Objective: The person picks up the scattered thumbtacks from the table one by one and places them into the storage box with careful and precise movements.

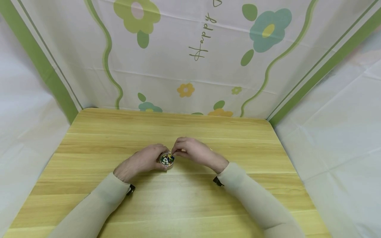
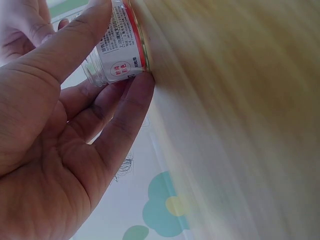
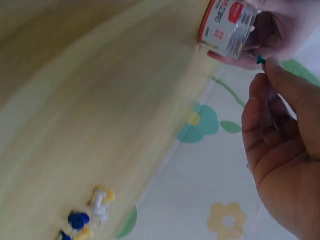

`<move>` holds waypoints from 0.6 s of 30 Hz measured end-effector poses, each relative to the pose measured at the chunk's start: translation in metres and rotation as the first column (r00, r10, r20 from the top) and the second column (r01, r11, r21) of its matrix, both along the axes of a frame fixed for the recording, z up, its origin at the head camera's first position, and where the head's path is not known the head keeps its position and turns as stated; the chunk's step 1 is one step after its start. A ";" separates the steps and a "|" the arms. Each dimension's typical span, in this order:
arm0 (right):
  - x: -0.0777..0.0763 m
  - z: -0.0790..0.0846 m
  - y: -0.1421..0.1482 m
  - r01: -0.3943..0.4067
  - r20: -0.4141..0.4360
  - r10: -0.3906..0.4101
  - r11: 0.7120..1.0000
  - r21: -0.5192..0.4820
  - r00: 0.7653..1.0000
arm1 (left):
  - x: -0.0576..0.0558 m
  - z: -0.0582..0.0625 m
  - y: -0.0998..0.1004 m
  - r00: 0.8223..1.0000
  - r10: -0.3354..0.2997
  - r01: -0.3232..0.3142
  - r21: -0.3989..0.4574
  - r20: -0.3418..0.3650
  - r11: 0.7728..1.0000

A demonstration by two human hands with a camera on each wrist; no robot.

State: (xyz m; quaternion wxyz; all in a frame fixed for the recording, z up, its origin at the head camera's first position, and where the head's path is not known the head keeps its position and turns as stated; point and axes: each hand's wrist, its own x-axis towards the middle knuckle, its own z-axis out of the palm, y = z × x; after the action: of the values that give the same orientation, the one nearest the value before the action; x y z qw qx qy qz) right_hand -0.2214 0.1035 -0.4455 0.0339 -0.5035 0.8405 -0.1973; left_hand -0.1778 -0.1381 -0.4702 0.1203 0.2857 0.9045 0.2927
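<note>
In the head view my left hand (image 1: 143, 162) grips a small clear jar (image 2: 119, 47) with a white and red label, thumb on one side and fingers round the other. The jar stands upright on the table, its top uncovered, with many push pins (image 1: 167, 159) of mixed colours inside. My right hand (image 1: 194, 152) is close at the jar's rim. Between its thumb and forefinger it pinches a green push pin (image 3: 261, 60), seen just outside the jar's mouth in the right wrist view. The other fingers of that hand curl loosely.
Several loose push pins, among them a blue push pin (image 3: 78, 219) and a white push pin (image 3: 98, 200), lie on the wooden table (image 1: 178, 205), to the right of the jar. A flower-printed cloth (image 1: 166, 59) hangs behind the table's far edge.
</note>
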 end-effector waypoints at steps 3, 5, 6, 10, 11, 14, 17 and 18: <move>0.003 -0.001 -0.005 0.027 0.040 -0.026 0.999 -0.033 0.999 | 0.000 0.000 0.000 1.000 -0.001 0.001 0.002 0.000 1.000; 0.004 -0.003 -0.007 0.041 0.052 -0.039 0.998 -0.043 0.998 | 0.000 -0.001 0.000 1.000 -0.002 0.002 0.000 -0.002 1.000; 0.004 -0.004 -0.008 0.046 0.052 -0.043 0.998 -0.043 0.998 | 0.000 -0.001 0.000 1.000 -0.002 0.002 -0.003 -0.003 1.000; 0.003 -0.008 -0.011 0.054 0.046 -0.052 0.998 -0.028 0.998 | -0.001 -0.002 0.000 1.000 0.000 0.000 -0.011 -0.008 1.000; 0.002 -0.009 -0.012 0.053 0.043 -0.052 0.998 -0.024 0.998 | -0.001 -0.001 0.000 1.000 0.002 -0.002 -0.011 -0.006 1.000; 0.000 -0.010 -0.011 0.061 0.034 -0.061 0.998 -0.012 0.998 | -0.001 -0.001 0.000 1.000 0.004 -0.004 -0.009 -0.003 1.000; -0.002 -0.008 -0.008 0.075 0.024 -0.075 0.997 0.004 0.997 | -0.001 -0.002 0.000 1.000 0.006 -0.006 -0.012 -0.001 1.000; -0.003 -0.006 -0.006 0.082 0.024 -0.082 0.997 0.009 0.996 | -0.002 -0.002 0.000 1.000 0.005 -0.005 -0.016 -0.004 1.000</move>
State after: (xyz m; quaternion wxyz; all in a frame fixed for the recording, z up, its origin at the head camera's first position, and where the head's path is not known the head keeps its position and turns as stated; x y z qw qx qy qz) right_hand -0.2243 0.0973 -0.4515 0.0383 -0.4661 0.8607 -0.2011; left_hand -0.1794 -0.1385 -0.4726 0.1202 0.2831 0.9078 0.2852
